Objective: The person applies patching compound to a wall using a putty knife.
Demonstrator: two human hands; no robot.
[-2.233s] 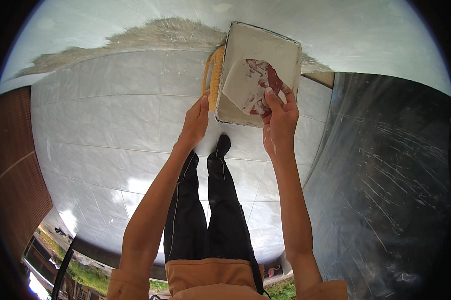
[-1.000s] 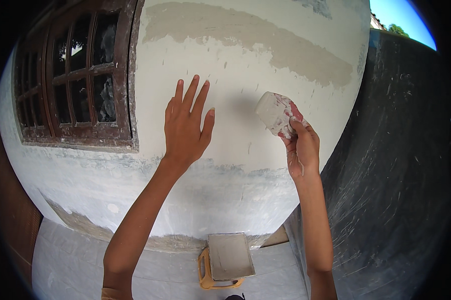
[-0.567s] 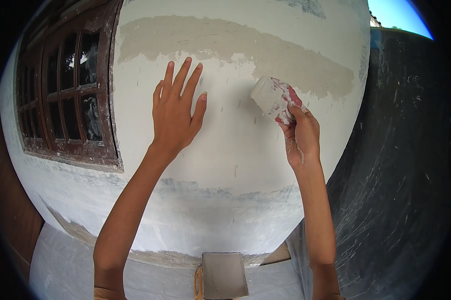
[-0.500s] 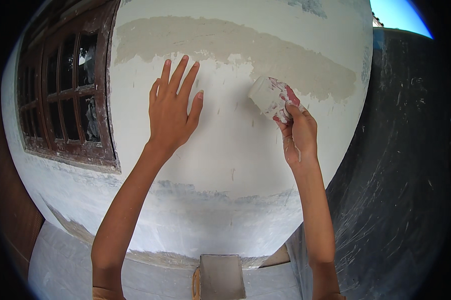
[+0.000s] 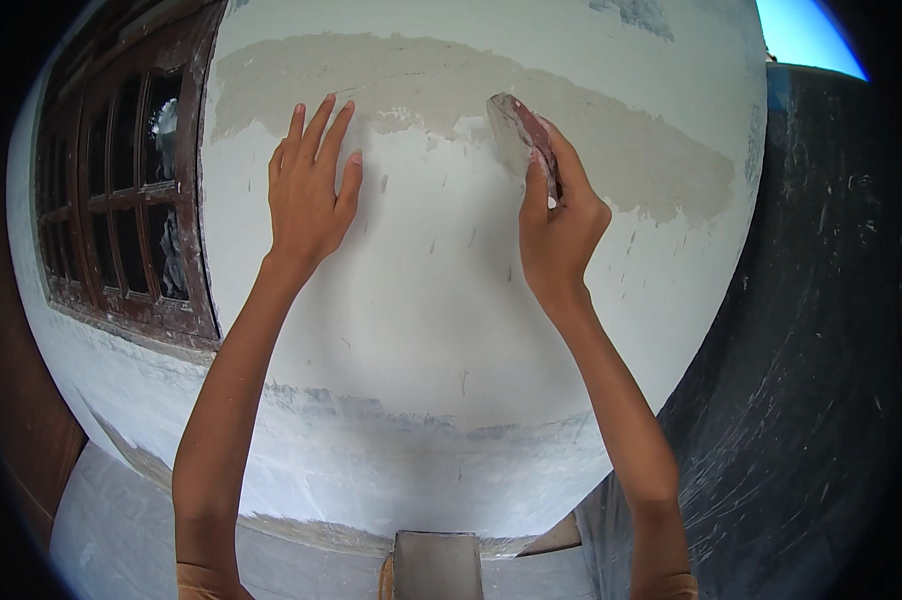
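The putty knife (image 5: 519, 135) sits at the top of the right hand (image 5: 559, 228), its flat blade smeared with pale filler and pressed against the white wall (image 5: 441, 300), right on the lower edge of the grey-beige band of fresh plaster (image 5: 611, 140) that runs across the wall above both hands. The right hand is clenched around the knife's reddish handle, with the forefinger laid along the back of the blade and the thumb on the near side.

Well to the left of it, the left hand (image 5: 311, 190) lies flat and open on the wall, fingers spread and pointing up, grasping nothing; its fingertips reach just into the lower edge of the plaster band. Both forearms rise from the lower edge of the view.

Further left of the left hand stands a dark wooden window (image 5: 121, 200) with small panes. To the right of the right hand a dark, scratched surface (image 5: 821, 380) meets the white wall. Below, between the two forearms, the top of a grey board on a yellow stool (image 5: 437, 566) shows at the bottom edge.
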